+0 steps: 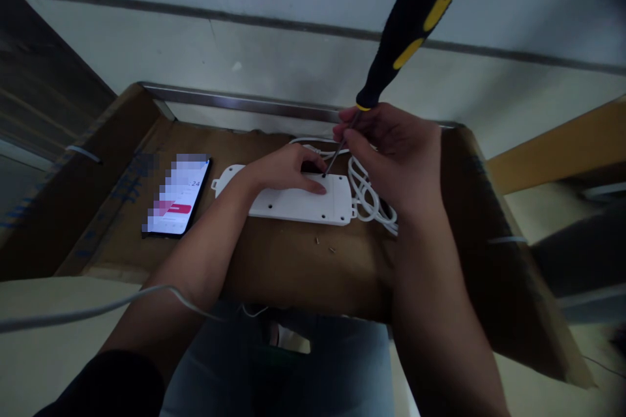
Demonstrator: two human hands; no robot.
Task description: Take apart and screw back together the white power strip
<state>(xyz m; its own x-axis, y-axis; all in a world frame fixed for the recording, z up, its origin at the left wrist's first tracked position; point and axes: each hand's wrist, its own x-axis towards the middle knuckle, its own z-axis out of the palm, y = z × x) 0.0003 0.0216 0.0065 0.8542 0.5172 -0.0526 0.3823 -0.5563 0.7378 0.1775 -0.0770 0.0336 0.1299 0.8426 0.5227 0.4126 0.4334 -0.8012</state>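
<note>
Brown cardboard sheet [274, 267] carries everything, with a metal rail [235, 101] along its far edge at the top of the frame. Far left of the sheet: one phone [177, 195], screen lit, face up, well apart from both hands. Lower left: one thin white cable [98, 307] crosses the forearm, touching nothing on the sheet. Centre: one white power strip [293, 199] lies back-side up, long axis left to right across the frame, a few small screw holes showing on it. The left hand [286, 169] comes in from lower left and lies flat on the upper middle of the strip, fingers spread narrow and pressed down, gripping nothing, just pinning it. Just below the strip's right half are two loose screws [317, 240], near each other on the bare cardboard, apart from the strip. One screwdriver [415, 19], black and yellow handle, leans from the upper right of the frame down-left; its tip meets the strip at a hole near the upper right part, right beside the left fingertips. The right hand [391, 150] is closed on the screwdriver's metal shaft just under the handle, fingertips pinching it, so this hand sits above and right of the hole. The left hand is the one nearer the strip, touching it. Right of the strip: one bundle of white cord [372, 199], looped, touching the strip's right end and partly under the right hand.
</note>
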